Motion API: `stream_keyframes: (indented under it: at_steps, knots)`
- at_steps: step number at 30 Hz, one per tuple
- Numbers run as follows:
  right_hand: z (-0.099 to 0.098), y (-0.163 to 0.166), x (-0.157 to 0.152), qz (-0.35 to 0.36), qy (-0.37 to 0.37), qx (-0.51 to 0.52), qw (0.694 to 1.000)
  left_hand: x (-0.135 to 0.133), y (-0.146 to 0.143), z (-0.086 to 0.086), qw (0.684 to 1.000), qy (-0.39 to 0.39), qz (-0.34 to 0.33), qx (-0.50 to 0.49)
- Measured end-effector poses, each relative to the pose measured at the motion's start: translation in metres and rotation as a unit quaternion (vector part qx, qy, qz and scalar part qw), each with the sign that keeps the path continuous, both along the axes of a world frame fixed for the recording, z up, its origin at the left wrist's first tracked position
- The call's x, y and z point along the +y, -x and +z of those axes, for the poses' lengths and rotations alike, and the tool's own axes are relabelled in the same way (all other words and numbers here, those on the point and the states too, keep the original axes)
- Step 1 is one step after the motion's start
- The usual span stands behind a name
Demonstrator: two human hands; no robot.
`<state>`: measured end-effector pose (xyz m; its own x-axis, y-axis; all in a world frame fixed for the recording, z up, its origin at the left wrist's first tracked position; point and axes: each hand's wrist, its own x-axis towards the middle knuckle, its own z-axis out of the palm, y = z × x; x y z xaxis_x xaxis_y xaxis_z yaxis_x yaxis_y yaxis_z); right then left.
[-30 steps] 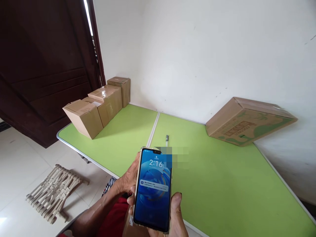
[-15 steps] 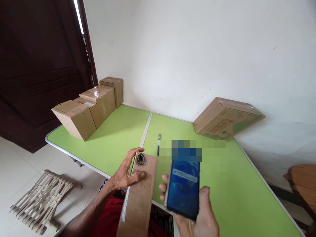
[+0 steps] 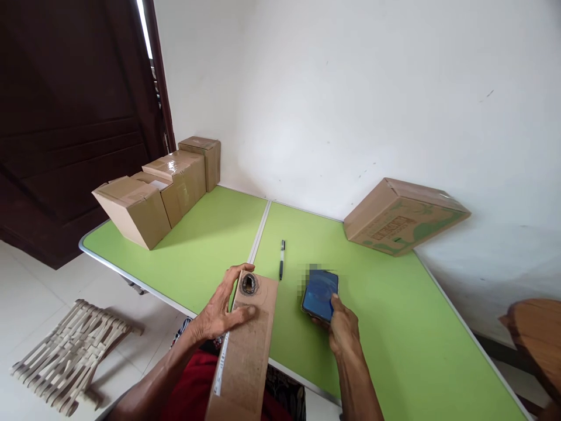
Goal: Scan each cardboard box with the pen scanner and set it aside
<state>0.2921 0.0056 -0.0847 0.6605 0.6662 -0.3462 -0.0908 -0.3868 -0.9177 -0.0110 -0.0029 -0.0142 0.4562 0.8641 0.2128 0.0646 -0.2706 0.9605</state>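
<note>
Phone (image 3: 321, 294), held up a moment ago, now lies on green table (image 3: 394, 327) right of pen (image 3: 282, 259); right hand (image 3: 344, 327) pinches its near end. Left hand (image 3: 219, 313) clasps cardboard box (image 3: 245, 356), unchanged.

Corner of a room. Plain white walls (image 3: 350, 88), faintly scuffed, meet behind a green desk (image 3: 210, 245) with a pale metal rim and a centre seam. A dark brown panelled door (image 3: 65, 117) stands at left, with a strip of daylight (image 3: 144, 29) along its edge. The floor (image 3: 26, 280) is pale and glossy and carries a slatted folding stool (image 3: 65, 356). Brown wooden furniture (image 3: 534, 333) shows at right.
</note>
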Motion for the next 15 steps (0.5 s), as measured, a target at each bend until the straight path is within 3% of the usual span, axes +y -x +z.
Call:
stream_keyframes:
  at_steps: [3,8,15]
  knots:
    - [0.003,-0.008,0.004,0.050,0.047,-0.110,0.992,0.001,0.000,0.001,1.000,0.005,0.001,-0.002]
    - [0.010,-0.010,0.003,0.123,0.121,-0.299,0.939,-0.001,-0.001,0.001,1.000,0.011,0.003,-0.005]
    - [0.020,-0.013,-0.012,0.187,0.204,-0.399,0.874,-0.003,0.001,-0.001,1.000,0.006,0.012,-0.021]
